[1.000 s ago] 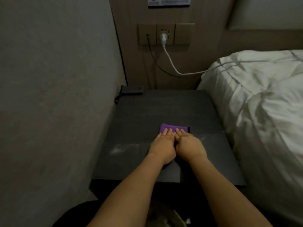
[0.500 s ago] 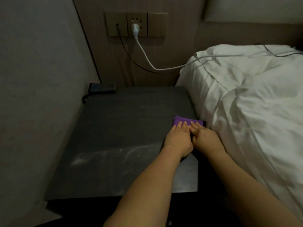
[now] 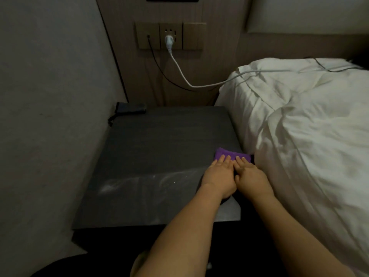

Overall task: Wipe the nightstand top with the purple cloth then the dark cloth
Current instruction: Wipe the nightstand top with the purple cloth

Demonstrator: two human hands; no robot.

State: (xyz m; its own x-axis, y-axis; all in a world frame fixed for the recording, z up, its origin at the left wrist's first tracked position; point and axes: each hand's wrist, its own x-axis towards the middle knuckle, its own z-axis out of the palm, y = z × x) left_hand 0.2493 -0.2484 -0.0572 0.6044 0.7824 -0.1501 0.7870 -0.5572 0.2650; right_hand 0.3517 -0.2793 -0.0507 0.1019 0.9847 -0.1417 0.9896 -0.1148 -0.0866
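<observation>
The dark grey nightstand top (image 3: 159, 140) fills the middle of the head view, with a pale dusty streak (image 3: 139, 181) across its front part. A folded purple cloth (image 3: 224, 153) lies at the top's right edge, beside the bed. My left hand (image 3: 218, 177) and my right hand (image 3: 250, 176) press flat on it side by side, fingers pointing away from me, covering its near half. A thin dark edge shows at the cloth's right end. A dark folded item (image 3: 130, 108) rests at the back left corner; I cannot tell whether it is a cloth.
A bed with a white duvet (image 3: 299, 136) butts against the nightstand's right side. A grey wall (image 3: 50, 116) closes the left side. Behind, a wall socket panel (image 3: 170, 36) holds a white cable (image 3: 185, 78) running onto the bed and a black cable (image 3: 159, 70).
Both hands slid the purple cloth from the middle of the nightstand to its right edge by the bed. The dusty streak to their left is now uncovered.
</observation>
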